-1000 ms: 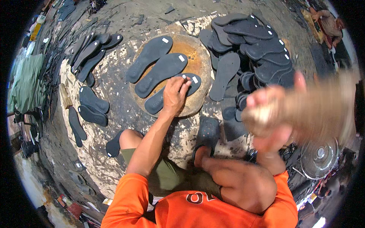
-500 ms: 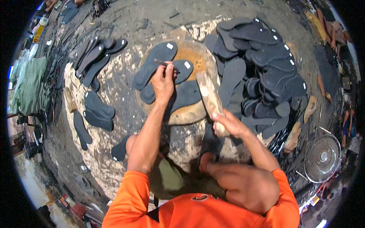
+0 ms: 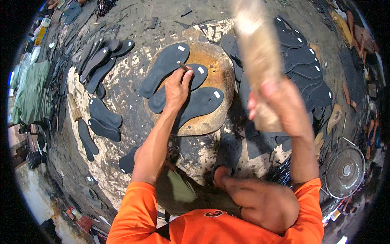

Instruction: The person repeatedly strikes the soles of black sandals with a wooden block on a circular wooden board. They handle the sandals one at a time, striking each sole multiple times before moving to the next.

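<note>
L hand [image 3: 177, 87] was down on the round block [image 3: 219, 69], fingers pinched shut round a small punch [image 3: 183, 66] held tip-down on the middle sole [image 3: 194, 78]. Punch sat near that sole's upper end, just beside its white tag. R hand [image 3: 280, 106] was up high, fist closed tight on a thick wooden mallet [image 3: 255, 49], mallet blurred, well above the block and apart from the punch.

Three dark soles were on the block: long one [image 3: 164, 69] upper left, the middle one under the punch, third [image 3: 203, 103] lower right, overlapping a bit. L wrist lay across the lower two.

Step in hand, imo: punching a hole in the middle sole, mallet at the raised part of a swing, strike not landed.

Next move would need: mallet face square on the punch head, punch kept upright, L fingers low on the shank and clear of the head. Sole had to stay flat under the palm so it wouldn't skid on the others. Off-centre hit could kick the punch sideways or catch the thumb.

Around: big stack of soles [image 3: 302, 71] right of the block, more soles [image 3: 99, 65] fanned at left, a few [image 3: 103, 120] lower left on the floor [image 3: 134, 24]. Fan [image 3: 344, 173] lay at lower right. Knee [image 3: 264, 203] and orange shirt [image 3: 195, 227] at bottom.
</note>
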### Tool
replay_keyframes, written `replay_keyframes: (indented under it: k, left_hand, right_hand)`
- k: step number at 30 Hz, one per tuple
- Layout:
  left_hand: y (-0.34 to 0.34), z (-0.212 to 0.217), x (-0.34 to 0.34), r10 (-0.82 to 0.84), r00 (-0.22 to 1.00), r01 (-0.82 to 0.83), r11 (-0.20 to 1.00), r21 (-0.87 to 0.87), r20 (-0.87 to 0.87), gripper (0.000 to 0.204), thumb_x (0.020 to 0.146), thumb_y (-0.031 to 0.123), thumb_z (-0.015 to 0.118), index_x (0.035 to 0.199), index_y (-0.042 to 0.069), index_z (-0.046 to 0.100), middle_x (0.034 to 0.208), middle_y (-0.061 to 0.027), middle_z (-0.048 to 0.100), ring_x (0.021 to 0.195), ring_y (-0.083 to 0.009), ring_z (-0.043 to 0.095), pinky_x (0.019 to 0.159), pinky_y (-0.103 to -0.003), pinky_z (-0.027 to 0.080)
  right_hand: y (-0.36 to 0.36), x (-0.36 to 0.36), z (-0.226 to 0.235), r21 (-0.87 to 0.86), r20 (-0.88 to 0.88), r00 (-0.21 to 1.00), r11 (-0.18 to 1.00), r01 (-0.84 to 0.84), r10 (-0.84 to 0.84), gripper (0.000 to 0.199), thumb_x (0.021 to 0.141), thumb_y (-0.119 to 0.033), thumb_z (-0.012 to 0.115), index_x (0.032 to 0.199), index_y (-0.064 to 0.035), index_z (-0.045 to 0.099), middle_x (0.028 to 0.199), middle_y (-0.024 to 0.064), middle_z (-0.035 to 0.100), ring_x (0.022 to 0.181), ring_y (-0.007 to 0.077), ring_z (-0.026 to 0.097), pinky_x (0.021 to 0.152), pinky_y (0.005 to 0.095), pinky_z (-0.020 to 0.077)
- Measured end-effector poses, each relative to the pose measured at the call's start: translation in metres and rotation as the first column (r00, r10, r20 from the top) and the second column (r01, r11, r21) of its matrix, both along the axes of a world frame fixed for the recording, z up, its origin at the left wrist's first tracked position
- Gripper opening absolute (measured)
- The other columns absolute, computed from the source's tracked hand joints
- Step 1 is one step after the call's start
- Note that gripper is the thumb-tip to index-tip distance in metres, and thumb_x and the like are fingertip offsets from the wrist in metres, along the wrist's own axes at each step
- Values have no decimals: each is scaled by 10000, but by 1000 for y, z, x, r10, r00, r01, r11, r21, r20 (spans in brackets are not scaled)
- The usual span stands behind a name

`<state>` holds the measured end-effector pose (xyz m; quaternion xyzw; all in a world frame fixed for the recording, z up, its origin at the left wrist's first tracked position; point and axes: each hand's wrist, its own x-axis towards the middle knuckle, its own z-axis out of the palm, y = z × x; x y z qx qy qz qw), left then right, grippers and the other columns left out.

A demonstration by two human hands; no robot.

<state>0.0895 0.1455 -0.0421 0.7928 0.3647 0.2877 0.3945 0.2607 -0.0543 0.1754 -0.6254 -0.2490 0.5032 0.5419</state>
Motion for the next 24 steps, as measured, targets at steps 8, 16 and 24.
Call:
replay_keyframes:
  k: [8,16,24]
  left_hand:
    - [-5,-12,8,-123,991,104,957,270,54,151,927,100,692,1060,31,707,1005,-154,709,984,-346,669,867,-426,528]
    - [-9,-8,6,17,993,-27,996,83,121,178,976,172,694,1000,-4,678,950,-140,713,869,-270,694,781,-375,543]
    - [84,3,19,246,969,-242,963,-121,16,363,1033,329,625,881,3,670,803,-93,733,741,-176,698,693,-337,536]
  right_hand:
    - [-2,-17,-83,-263,542,804,958,-115,245,508,969,-454,654,1154,19,637,1031,171,692,951,271,679,861,420,535]
    - [5,-15,-153,-314,-306,938,912,-264,166,503,1028,-472,605,1248,-20,586,881,8,615,774,79,586,647,286,519]
    - [-4,-18,-176,-288,-304,937,921,-261,170,540,1038,-454,591,1307,14,571,1058,33,642,887,109,586,792,288,510]
